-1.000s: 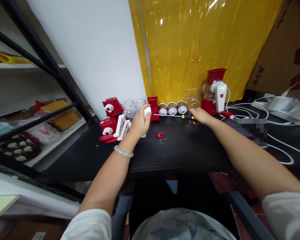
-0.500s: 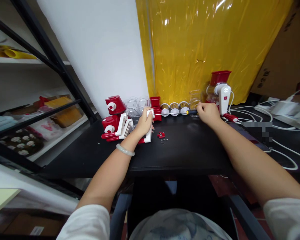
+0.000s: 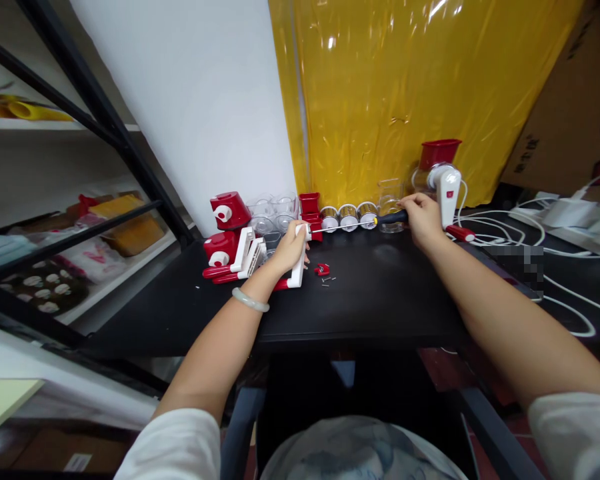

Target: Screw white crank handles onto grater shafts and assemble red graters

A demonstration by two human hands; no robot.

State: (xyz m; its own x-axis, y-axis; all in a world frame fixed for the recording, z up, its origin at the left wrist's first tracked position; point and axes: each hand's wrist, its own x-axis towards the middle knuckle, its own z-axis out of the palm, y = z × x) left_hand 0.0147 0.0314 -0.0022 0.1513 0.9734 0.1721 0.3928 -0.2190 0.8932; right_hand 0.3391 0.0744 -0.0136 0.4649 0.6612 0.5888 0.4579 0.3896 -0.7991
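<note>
My left hand is closed around a white crank handle with a red grip, holding it upright over the black table. In my right hand is a screwdriver with a dark handle and a yellow collar, held by the handle's end. Its long shaft runs left, and the tip meets the top end of the white crank handle; the exact contact is too small to make out. Below, on the table, lie a small red part and several small screws.
Red housings and more white handles lie at left, beside clear plastic parts. Several grater drums line the back. An assembled red-and-white grater stands at right, near white cables. A black shelf frame borders the left.
My right hand has loosened from a fist round the screwdriver handle to a fingertip hold and shifted slightly right. The handle tilts a little differently. My left hand stays nearly in place.
</note>
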